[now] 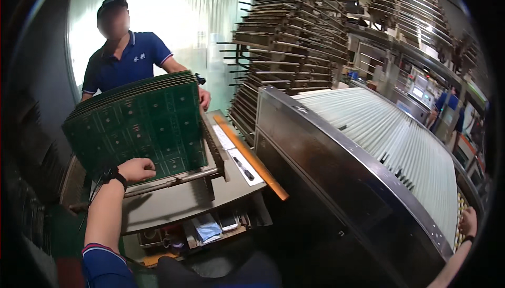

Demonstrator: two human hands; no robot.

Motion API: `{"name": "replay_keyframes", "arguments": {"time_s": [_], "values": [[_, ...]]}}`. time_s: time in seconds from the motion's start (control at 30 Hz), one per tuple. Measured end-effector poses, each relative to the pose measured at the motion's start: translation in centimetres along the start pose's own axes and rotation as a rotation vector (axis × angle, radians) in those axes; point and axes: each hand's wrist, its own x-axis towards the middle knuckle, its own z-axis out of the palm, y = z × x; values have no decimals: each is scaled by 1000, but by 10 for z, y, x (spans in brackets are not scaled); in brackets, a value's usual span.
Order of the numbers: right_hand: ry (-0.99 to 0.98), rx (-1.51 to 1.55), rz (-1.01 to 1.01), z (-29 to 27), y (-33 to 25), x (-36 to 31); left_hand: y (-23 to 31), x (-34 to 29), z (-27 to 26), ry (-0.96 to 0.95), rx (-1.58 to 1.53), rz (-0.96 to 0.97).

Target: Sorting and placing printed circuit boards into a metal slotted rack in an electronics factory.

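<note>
Nearest, the right hand (467, 220) is at the lower right end of the white-roller conveyor (379, 135), beside small yellowish wheels (462, 204). Its finger grip is partly turned away; I cannot tell whether it is spread or pinching anything.

The left hand (137, 170), fingers curled, is at the lower front face of the green circuit panels (142, 125). Contact appears likely, but whether the grip pinches a panel cannot be confirmed. The panels stand tilted in a metal-railed rack (181, 179) on the table (168, 209).

Step in hand, as judged: handling panels at the rack. The next move would call for separating one panel by its edges, clear of its printed face.

Beyond, a co-worker's hand (204, 98) is at the panels' right edge; the co-worker's other hand is hidden behind them. The shelf contents (208, 228) are dim, and the far machinery is indistinct.
</note>
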Motion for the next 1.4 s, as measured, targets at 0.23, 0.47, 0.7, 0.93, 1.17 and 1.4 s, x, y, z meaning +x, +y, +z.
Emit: {"name": "replay_keyframes", "arguments": {"time_s": [0.23,0.47,0.7,0.93,1.17,1.4], "values": [[-73,-120,-30,3,-1,15,24,-6,-10,76,28,86],[-107,-229,-65,41,-5,22,118,-50,-26,49,-54,416],[-87,-270,-199,49,-3,30,155,-77,14,197,100,151],[-164,-261,-183,63,-14,21,164,-70,16,168,115,98],[-230,-332,-290,79,-99,-57,154,-69,22,246,128,162],[-81,-674,-146,83,-137,-80,155,-55,28,206,-255,80]]}}
